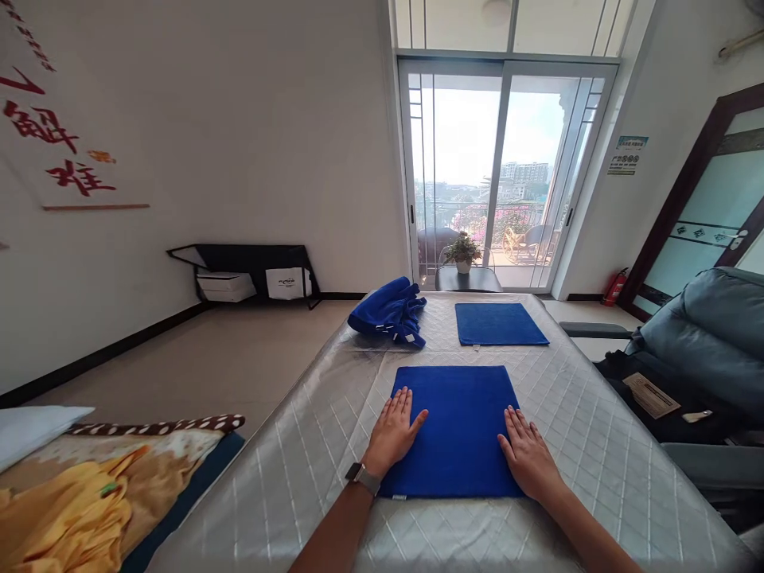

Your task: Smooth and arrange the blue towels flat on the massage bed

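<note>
A flat blue cloth with a small white tag at its near edge is spread on the silvery quilted table cover. My left hand, with a watch on the wrist, lies flat on the cloth's left edge, thumb apart. On the right edge rests my right hand, palm down with fingers stretched out. Farther back lies a second flat blue cloth. To its left sits a crumpled heap of blue cloths with white tags.
At the lower left is a bed with a yellow cloth and a white pillow. A dark armchair stands on the right. Beyond the table's far end, a potted plant sits before the sliding glass door.
</note>
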The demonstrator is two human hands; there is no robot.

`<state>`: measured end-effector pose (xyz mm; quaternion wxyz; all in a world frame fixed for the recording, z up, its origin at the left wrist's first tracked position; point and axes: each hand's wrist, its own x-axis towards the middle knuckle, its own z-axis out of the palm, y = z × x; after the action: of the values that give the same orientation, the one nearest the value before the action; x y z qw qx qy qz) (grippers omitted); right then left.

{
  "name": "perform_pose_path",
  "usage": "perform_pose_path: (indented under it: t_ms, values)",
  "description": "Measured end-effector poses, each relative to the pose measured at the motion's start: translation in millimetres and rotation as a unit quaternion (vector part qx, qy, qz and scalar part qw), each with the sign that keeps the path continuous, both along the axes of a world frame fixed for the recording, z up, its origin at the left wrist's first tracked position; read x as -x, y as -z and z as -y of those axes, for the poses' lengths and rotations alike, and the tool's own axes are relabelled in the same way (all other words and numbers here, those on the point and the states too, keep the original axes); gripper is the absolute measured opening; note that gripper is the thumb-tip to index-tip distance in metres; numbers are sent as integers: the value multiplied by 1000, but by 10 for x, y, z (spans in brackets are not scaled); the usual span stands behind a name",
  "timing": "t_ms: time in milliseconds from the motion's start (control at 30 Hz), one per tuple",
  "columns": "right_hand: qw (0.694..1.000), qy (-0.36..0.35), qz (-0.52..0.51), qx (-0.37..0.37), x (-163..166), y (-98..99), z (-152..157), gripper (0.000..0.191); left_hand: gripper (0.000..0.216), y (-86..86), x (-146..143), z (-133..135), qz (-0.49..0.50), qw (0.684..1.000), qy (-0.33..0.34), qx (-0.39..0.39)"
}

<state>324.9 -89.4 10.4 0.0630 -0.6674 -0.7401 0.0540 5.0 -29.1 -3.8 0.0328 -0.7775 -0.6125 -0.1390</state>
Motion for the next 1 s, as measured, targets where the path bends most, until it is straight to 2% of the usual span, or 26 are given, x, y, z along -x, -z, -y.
perform_pose_path:
  t_ms: [133,233,300,400,500,567,667,767,1000]
  values:
    - [1000,5,-8,4,19,-38,14,69,77,-79,-19,-2,-8,1000,-2,6]
    - [1000,6,-15,3,21,-59,17,68,75,-246,-111,43,-2,1000,-3,2]
    - [1000,6,-20,0,20,-54,17,68,73,-370,-261,134,10,1000,26,-4]
    - [1000,7,-24,-2,18,-34,12,67,68,-499,-650,352,12,989,145,6]
    - [1000,5,-16,-4,8,-13,12,66,66,-521,-1167,537,13,965,261,17]
    - [1000,-5,-3,-7,-6,4,18,63,65,-486,-1492,574,28,955,295,21]
    - [1000,-14,10,-13,-27,34,24,63,66,-396,-1796,525,52,955,291,27]
    - [1000,-17,9,-14,-32,52,16,63,65,-312,-1806,470,54,957,283,34]
    - [1000,-2,-3,-16,-2,27,-16,65,68,-283,-1317,475,13,969,243,49]
